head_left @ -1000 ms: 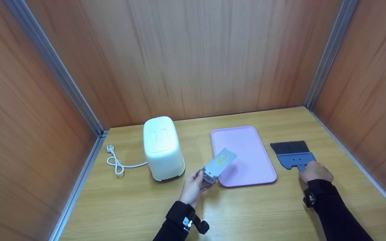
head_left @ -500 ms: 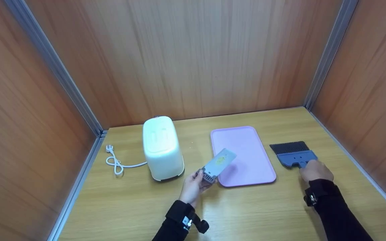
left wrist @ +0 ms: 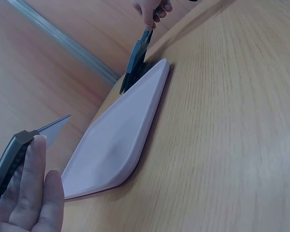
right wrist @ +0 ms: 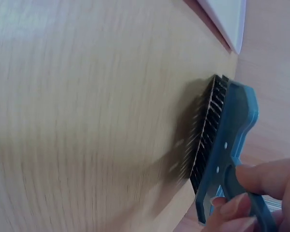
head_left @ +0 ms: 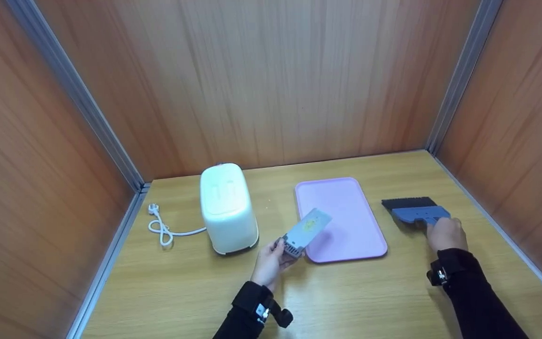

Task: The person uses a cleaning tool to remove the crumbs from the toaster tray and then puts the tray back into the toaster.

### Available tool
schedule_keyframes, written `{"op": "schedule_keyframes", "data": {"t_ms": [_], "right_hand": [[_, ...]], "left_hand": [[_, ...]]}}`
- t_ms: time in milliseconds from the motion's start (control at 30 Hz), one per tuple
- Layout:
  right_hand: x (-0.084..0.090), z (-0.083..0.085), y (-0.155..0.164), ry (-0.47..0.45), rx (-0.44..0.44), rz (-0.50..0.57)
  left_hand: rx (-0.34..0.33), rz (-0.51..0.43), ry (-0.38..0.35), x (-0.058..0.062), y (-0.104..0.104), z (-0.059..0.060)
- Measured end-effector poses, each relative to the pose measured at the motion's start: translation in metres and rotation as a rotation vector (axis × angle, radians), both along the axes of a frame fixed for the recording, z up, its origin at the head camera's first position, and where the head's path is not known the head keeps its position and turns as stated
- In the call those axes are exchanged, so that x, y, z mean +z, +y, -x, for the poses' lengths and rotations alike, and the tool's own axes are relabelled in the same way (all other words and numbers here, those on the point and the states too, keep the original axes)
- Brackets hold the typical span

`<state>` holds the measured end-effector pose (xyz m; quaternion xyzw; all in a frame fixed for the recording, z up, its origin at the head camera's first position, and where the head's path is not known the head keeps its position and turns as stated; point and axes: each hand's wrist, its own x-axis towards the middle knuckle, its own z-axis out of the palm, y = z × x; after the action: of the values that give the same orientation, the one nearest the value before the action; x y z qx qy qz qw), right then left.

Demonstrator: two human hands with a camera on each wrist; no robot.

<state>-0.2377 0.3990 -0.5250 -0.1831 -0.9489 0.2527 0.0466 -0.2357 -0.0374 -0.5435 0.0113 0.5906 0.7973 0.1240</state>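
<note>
While our left hand (head_left: 271, 262) curls round the dark end of a flat grey crumb tray (head_left: 306, 232), fingers & thumb clamped on it, the tray's far end sticks out over the near-left corner of the pink tray (head_left: 346, 207); in the left wrist view the grey piece (left wrist: 19, 150) sits above the pink tray's (left wrist: 121, 140) edge w/o touching it, as far as we can tell. Our right hand (head_left: 446, 234) has a closed grip on the handle of the blue brush (head_left: 417, 212), fingers wrapped round it, thumb on top in the right wrist view (right wrist: 251, 188). That brush (right wrist: 222, 140) is tipped up on edge, dark bristles near the wooden worktop (head_left: 355, 292); whether they touch it we can't tell. It sits just right of the pink tray, apart from it. At the left of the worktop stands a white toaster (head_left: 227, 207), its white cord & plug (head_left: 163, 226) looped beside it near the wall rail.
</note>
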Motion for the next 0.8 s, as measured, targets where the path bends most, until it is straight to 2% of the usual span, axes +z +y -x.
{"op": "schedule_keyframes", "data": {"t_ms": [167,367,600,800], "right_hand": [[0.002,0.0,0.001,0.015,-0.012,-0.002],[0.014,0.0,-0.002,0.091,0.031,0.012],[0.04,-0.001,-0.014,0.04,0.042,0.244],[0.054,0.002,-0.03,0.138,0.072,0.413]], "left_hand": [[-0.002,0.009,-0.005,0.0,-0.001,0.0],[-0.009,0.011,0.005,0.001,-0.001,0.001],[-0.019,0.017,0.011,-0.001,0.0,0.002],[-0.01,0.02,-0.008,-0.001,-0.001,0.002]]}}
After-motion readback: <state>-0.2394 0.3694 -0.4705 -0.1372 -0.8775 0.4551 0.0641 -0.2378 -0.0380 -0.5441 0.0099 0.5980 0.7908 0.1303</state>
